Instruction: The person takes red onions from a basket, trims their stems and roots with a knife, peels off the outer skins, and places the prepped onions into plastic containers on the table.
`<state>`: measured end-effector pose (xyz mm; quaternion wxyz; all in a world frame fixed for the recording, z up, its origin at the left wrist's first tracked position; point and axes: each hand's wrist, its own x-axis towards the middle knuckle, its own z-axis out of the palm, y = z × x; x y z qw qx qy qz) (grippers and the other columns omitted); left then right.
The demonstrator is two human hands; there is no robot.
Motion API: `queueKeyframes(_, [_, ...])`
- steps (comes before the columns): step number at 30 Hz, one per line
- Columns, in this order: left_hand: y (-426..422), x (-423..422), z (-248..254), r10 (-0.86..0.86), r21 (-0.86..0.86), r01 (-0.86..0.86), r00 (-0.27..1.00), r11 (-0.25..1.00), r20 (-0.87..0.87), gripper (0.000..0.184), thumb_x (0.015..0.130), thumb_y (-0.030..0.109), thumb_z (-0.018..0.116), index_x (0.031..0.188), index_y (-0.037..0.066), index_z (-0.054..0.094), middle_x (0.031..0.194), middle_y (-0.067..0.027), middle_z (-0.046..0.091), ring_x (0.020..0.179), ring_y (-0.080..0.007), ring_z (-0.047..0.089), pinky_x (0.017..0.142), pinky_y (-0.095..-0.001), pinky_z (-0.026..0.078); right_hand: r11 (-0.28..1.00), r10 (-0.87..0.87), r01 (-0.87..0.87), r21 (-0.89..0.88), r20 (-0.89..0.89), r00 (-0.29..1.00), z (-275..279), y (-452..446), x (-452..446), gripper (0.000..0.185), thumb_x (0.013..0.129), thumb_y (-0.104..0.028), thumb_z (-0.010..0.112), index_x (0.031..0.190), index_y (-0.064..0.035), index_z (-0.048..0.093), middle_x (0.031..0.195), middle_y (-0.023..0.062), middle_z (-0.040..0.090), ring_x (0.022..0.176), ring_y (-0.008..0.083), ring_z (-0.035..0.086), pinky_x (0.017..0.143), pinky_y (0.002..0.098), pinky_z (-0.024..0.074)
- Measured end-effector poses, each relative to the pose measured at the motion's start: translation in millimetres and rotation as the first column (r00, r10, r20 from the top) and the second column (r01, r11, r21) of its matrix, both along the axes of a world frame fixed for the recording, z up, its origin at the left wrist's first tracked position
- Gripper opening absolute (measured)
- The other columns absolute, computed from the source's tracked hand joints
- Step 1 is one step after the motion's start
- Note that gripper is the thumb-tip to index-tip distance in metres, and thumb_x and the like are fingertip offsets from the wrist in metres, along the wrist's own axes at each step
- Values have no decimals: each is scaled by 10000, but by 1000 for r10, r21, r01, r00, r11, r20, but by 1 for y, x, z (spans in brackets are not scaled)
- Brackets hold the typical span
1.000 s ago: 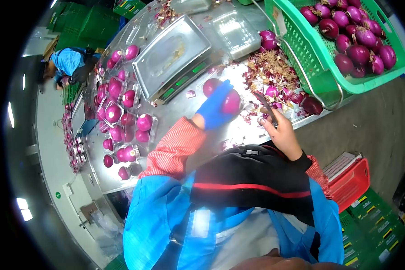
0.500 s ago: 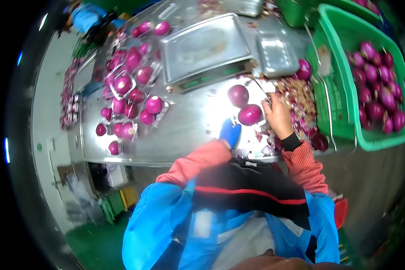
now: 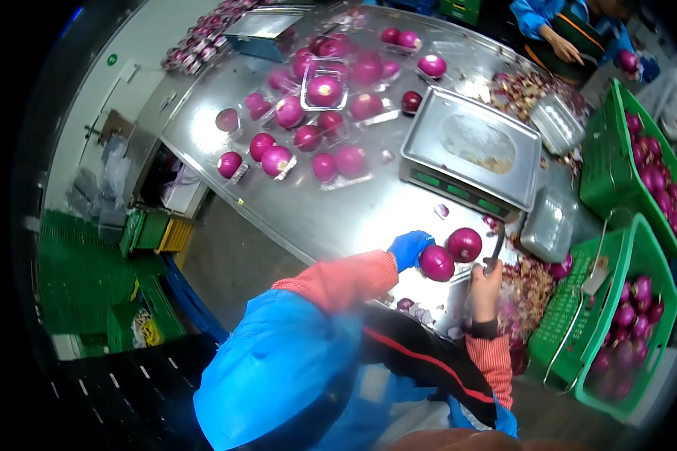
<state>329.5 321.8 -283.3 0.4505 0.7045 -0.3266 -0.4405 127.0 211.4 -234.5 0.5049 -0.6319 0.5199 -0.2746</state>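
My left hand (image 3: 411, 250), in a blue glove, touches the left side of a peeled red onion (image 3: 437, 263) on the metal table; its fingertips are partly hidden. A second red onion (image 3: 464, 244) sits against the first, up and to the right. My bare right hand (image 3: 486, 286) is closed on a dark-handled knife (image 3: 496, 246), whose blade points up, away from me, just right of the onions. Onion skins (image 3: 530, 293) lie in a heap beside the right hand.
A scale (image 3: 470, 150) stands beyond the onions, with clear plastic trays (image 3: 549, 224) to its right. Packed onions (image 3: 325, 91) spread over the left of the metal table (image 3: 278, 218). Green crates (image 3: 579, 319) of onions stand at right. A co-worker (image 3: 572, 37) is across the table.
The view has turned toward the left. The left hand, over the onions a second ago, now lies at the side of one. The right hand still has the knife.
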Motion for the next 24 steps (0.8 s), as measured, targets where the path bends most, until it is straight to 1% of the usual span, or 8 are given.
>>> queueKeyframes(7, [51,92,29,-7,-212,24,997,977,78,285,861,223,633,1096,64,655,1033,-123,667,952,-301,649,843,-379,517,971,144,-185,150,248,958,92,32,53,307,911,-67,568,1204,-31,482,765,-11,513,549,46,453,453,188,351])
queueKeyframes(11, [69,170,98,380,-327,-380,923,865,-68,283,904,302,593,1079,86,648,871,-91,650,719,-225,624,668,-330,508,949,259,-293,117,241,935,81,48,86,264,912,-74,575,1164,-35,511,810,-14,514,576,45,464,482,193,368])
queueKeyframes(13, [76,211,135,532,-463,-374,800,804,278,236,938,306,541,982,97,641,727,-42,592,567,-149,539,521,-270,443,943,275,-305,132,208,939,69,55,95,209,914,-81,581,1115,-37,549,808,-10,522,567,45,465,479,200,368])
queueKeyframes(17, [112,383,96,790,-257,-863,503,435,-351,321,881,337,600,982,36,645,789,-97,652,624,-201,643,594,-403,523,941,269,-295,167,161,950,63,75,106,173,932,-127,570,1073,-27,571,705,-11,528,517,56,437,459,217,339])
queueKeyframes(20, [130,479,87,858,-372,-829,494,417,-140,459,830,433,643,1025,18,657,890,-143,694,762,-276,698,663,-439,546,940,298,-313,137,118,947,13,79,95,159,936,-136,577,1053,-29,573,682,-13,520,517,58,436,456,221,334])
queueKeyframes(21, [136,497,94,808,-224,-786,506,576,302,498,823,461,643,1063,24,653,932,-158,693,817,-297,692,705,-447,545,941,292,-305,144,105,951,12,81,97,146,938,-138,576,1036,-29,576,673,-12,519,518,60,439,457,222,335])
queueKeyframes(23, [138,524,111,189,195,-749,394,633,899,582,809,516,644,1140,37,644,1015,-186,692,928,-341,681,789,-462,545,948,276,-287,138,94,956,10,85,99,131,942,-139,573,1013,-30,581,664,-11,519,519,64,441,457,224,336])
queueKeyframes(24, [135,541,104,216,217,-770,417,600,883,613,801,542,643,1154,41,642,1047,-195,683,976,-356,661,822,-464,534,951,266,-277,140,95,959,14,85,102,127,944,-138,570,1007,-29,584,664,-11,519,519,65,441,457,224,336])
